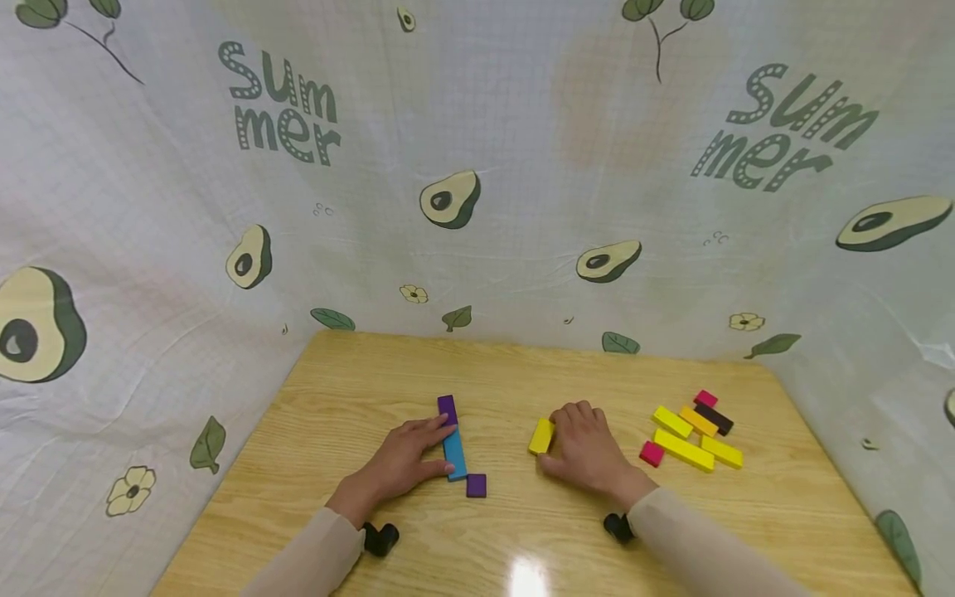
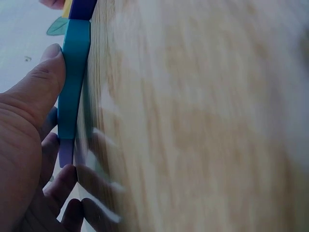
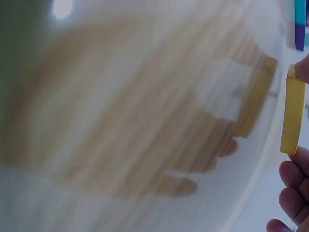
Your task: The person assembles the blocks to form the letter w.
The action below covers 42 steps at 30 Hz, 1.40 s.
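I report my left hand with fingers slightly spread and relaxed. Its thumb touches the side of the blue block; its fingertips lie alongside and partly over the purple block, which meets the blue one end to end. The small purple block sits just beyond the thumb tip, near the blue block's close end.

My right hand pinches the yellow block by its ends, thumb at the near end, fingertip at the far one. I cannot tell whether the block touches the table.

To the right of these fingers, well apart from the pinch, I note a loose group: a red block nearest, then a long yellow block, an orange block and a black block.
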### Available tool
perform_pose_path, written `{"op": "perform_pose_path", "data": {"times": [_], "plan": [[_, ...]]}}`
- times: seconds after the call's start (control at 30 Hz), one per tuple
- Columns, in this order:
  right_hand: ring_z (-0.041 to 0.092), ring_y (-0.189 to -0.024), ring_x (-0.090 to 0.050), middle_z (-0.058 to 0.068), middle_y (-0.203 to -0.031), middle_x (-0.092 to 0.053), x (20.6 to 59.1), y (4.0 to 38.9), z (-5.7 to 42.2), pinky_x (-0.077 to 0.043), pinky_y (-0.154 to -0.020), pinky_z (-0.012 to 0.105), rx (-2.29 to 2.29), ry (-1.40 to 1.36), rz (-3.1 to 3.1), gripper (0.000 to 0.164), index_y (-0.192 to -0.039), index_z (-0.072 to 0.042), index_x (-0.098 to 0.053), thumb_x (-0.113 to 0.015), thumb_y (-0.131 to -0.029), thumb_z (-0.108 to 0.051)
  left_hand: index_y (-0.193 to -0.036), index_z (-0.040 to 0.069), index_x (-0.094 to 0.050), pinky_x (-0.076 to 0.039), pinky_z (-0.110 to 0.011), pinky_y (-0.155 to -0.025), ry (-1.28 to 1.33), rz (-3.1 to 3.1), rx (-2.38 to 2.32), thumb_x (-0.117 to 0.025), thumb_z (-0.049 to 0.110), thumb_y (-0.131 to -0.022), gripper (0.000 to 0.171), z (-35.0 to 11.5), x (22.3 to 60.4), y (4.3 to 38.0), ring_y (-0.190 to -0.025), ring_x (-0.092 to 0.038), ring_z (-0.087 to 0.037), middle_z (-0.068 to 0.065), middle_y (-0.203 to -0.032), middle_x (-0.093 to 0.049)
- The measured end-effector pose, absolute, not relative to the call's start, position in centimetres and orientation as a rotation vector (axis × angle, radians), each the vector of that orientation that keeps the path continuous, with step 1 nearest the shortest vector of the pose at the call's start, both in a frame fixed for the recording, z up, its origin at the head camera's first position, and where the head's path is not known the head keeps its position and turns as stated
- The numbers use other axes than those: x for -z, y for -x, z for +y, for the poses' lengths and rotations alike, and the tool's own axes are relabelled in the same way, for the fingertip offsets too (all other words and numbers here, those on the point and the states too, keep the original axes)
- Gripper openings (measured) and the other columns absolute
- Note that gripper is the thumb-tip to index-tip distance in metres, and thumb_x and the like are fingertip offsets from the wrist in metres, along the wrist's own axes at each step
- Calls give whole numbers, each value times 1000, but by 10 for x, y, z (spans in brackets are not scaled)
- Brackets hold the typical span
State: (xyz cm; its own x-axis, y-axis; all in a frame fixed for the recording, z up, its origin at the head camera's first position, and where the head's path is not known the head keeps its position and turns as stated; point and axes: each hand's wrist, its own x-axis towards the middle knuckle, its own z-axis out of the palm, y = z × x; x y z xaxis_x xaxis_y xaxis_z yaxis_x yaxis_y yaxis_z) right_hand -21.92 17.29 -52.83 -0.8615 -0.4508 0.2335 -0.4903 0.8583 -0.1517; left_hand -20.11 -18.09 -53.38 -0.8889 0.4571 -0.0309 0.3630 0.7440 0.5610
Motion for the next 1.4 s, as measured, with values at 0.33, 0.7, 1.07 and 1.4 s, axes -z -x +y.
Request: {"op": "perform_pose_path", "data": {"times": [0.33, 0.7, 1.07, 1.4], "plan": [[30, -106, -51, 9, -112, -62, 528, 208, 150, -41, -96, 47, -301, -810, -2876, 59, -120, -4, -63, -75, -86, -50, -159, 24, -51, -24, -68, -125, -648, 2783, -826, -69, 49, -101, 66, -180, 534, 203, -157, -33, -39, -5, -169, -41], [29, -105, -53, 8, -111, -63, 530, 200, 130, -41, -92, 45, -289, -908, -2821, 54, -117, -5, -66, -74, -87, -50, -159, 23, -51, -26, -69, -123, -642, 2778, -827, -69, 49, -101, 66, -180, 533, 202, -156, -34, -40, -6, -168, -41], [23, -98, -50, 4, -104, -63, 530, 196, 118, -37, -84, 37, -249, -942, -2761, 51, -112, -8, -66, -75, -86, -50, -158, 25, -52, -27, -69, -123, -627, 2790, -835, -70, 49, -100, 66, -179, 533, 202, -155, -35, -39, -5, -168, -43], [22, -98, -50, 3, -106, -62, 533, 197, 115, -38, -86, 37, -221, -944, -2778, 52, -114, -9, -66, -72, -88, -54, -158, 25, -52, -27, -69, -123, -638, 2794, -833, -70, 50, -100, 66, -180, 535, 203, -155, -35, -40, -4, -167, -43]]}}
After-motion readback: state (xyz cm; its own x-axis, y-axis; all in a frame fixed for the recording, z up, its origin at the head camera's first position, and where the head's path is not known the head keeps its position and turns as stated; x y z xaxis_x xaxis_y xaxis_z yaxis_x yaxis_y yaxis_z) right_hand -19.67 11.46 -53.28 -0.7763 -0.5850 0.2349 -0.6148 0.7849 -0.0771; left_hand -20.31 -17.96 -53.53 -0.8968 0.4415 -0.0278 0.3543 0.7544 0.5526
